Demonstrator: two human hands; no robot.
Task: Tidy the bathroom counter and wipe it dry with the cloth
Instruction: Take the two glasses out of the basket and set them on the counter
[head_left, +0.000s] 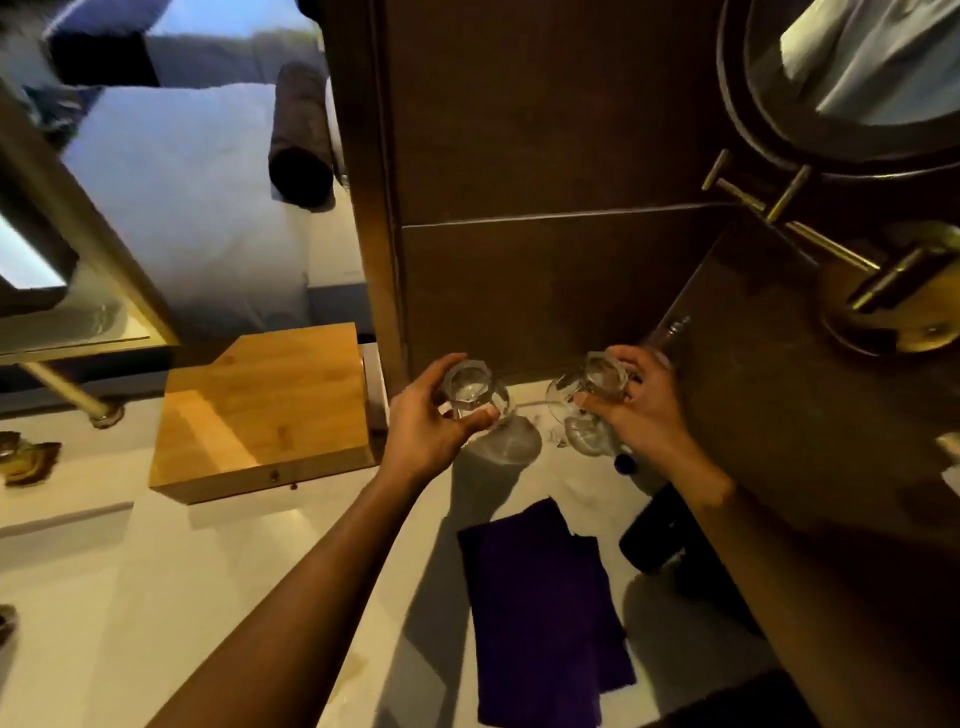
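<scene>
My left hand (434, 415) grips a clear glass (470, 395) turned bottom-up, at the back of the white counter (104, 597). My right hand (639, 410) holds a second clear glass (587, 410), also upside down and tilted, close to the dark wall corner. Both glasses are near the counter surface; whether they touch it is unclear. A folded purple cloth (545, 613) lies flat on the counter in front of the glasses, between my forearms.
A closed bamboo box (265, 410) sits left of my left hand. A dark bottle (654, 540) lies under my right forearm. A brass wall fitting (893, 291) and a round mirror (857, 78) project at right. Small items (26, 457) rest at the far left.
</scene>
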